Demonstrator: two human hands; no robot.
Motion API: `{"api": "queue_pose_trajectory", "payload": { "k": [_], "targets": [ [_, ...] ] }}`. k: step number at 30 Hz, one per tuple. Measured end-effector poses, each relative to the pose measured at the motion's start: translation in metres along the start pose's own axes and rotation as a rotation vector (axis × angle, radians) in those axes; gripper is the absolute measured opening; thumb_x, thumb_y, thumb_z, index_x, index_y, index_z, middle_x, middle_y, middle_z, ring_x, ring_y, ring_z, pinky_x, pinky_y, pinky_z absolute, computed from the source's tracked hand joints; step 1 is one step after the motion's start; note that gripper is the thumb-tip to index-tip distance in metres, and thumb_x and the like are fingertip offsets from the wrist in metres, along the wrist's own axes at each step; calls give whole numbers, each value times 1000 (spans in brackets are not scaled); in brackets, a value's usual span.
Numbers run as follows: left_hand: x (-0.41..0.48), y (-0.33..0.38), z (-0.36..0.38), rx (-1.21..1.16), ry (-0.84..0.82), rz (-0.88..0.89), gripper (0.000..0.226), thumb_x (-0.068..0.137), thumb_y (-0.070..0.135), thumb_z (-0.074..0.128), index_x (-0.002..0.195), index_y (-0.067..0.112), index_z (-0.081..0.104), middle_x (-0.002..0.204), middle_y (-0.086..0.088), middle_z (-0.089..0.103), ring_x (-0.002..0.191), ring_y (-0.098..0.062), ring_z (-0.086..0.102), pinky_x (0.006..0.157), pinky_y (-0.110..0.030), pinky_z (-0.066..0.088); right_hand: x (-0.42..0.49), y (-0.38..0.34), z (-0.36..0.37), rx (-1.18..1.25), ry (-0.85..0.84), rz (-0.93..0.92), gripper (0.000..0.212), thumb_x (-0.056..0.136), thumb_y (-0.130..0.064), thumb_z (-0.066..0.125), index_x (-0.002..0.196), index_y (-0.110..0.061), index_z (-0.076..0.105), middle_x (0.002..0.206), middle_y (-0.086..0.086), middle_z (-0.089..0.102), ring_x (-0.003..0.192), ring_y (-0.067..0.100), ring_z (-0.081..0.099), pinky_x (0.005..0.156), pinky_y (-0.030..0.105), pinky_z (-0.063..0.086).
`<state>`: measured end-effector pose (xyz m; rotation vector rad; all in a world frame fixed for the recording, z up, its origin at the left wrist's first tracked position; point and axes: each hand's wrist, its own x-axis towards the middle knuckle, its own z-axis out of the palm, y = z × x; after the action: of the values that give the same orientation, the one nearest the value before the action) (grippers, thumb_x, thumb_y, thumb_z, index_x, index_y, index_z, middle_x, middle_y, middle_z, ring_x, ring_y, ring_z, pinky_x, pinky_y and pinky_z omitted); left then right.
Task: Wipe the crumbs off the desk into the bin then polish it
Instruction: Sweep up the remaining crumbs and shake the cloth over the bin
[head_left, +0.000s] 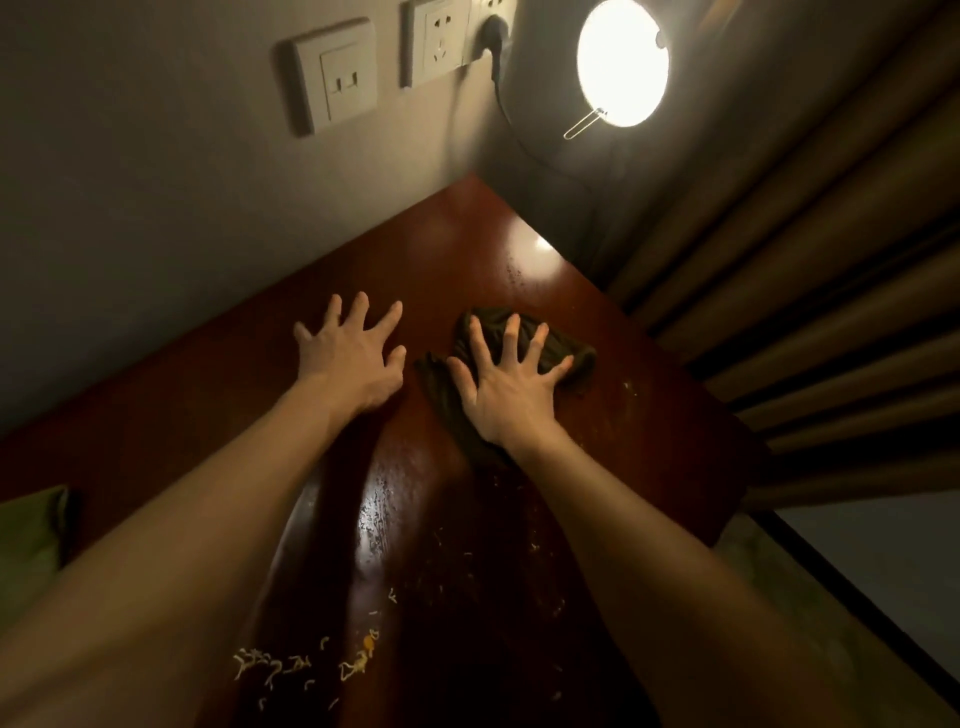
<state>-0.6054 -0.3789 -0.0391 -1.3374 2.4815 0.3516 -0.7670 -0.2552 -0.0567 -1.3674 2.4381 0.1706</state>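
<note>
Pressing the right hand (511, 395) flat onto a dark olive, crumpled soft cloth (439, 389) lying midway along the glossy red-brown wooden tabletop (467, 244), toward its right edge. Spreading the fingers (511, 332) straight across the fabric, not curling round it. Resting the left hand (353, 358) on bare wood just beside the cloth, fingers splayed and grasping nothing.

Judging the cloth to be light, limp and prone to bunching or slipping out from under a palm on so slick a lacquered surface. Probably calling for a broad, flat press through the middle of the wad rather than a pinch at a corner, for dragging debris along instead of skipping over it.

Noting pale, stringy crumbs (306, 670) scattered near the front edge, well apart from the cloth, and finer specks (631, 387) just beside its right side. Seeing no bin anywhere in view, so not being able to tell which edge to sweep toward. Judging the polishing as not yet begun.
</note>
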Motion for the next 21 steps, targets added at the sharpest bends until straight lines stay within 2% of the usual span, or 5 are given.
{"api": "queue_pose_trajectory", "payload": {
  "k": [5, 8, 12, 17, 21],
  "targets": [
    [-22, 11, 9, 7, -77, 34, 62, 107, 63, 15, 160, 53, -15, 175, -2, -18, 159, -40, -18, 117, -81, 9, -55, 17, 14, -27, -38, 71, 78, 95, -84, 3, 161, -47, -16, 173, 9, -19, 154, 50, -24, 111, 85, -5],
    [-21, 9, 7, 25, -115, 28, 62, 106, 65, 11, 158, 55, -20, 174, -1, -22, 158, -41, -22, 116, -82, 8, -23, 24, -1, 5, -16, 153, 87, 90, -90, 3, 163, -44, -12, 173, 13, -13, 153, 55, -20, 108, 88, 0],
    [-17, 9, 10, 24, -124, 20, 62, 105, 66, 10, 157, 55, -22, 173, -1, -25, 157, -41, -24, 116, -81, 5, 9, 51, -15, 1, -13, 245, 85, 92, -86, 5, 164, -42, -10, 174, 14, -8, 155, 55, -11, 110, 87, 9],
    [-20, 9, 19, -1, -107, 16, 62, 104, 66, 6, 156, 53, -26, 172, -1, -28, 156, -41, -27, 115, -83, 0, -49, 58, 12, -22, 28, 289, 76, 101, -73, 3, 165, -36, -11, 175, 13, -5, 157, 51, -6, 115, 81, 13],
    [-23, 12, 21, -13, -108, 5, 61, 104, 65, 4, 154, 53, -28, 171, 0, -32, 155, -39, -30, 115, -83, -4, -67, 61, 22, -48, 43, 278, 80, 98, -77, 1, 165, -35, -12, 175, 11, -7, 157, 50, -10, 115, 81, 8]
  ]
}}
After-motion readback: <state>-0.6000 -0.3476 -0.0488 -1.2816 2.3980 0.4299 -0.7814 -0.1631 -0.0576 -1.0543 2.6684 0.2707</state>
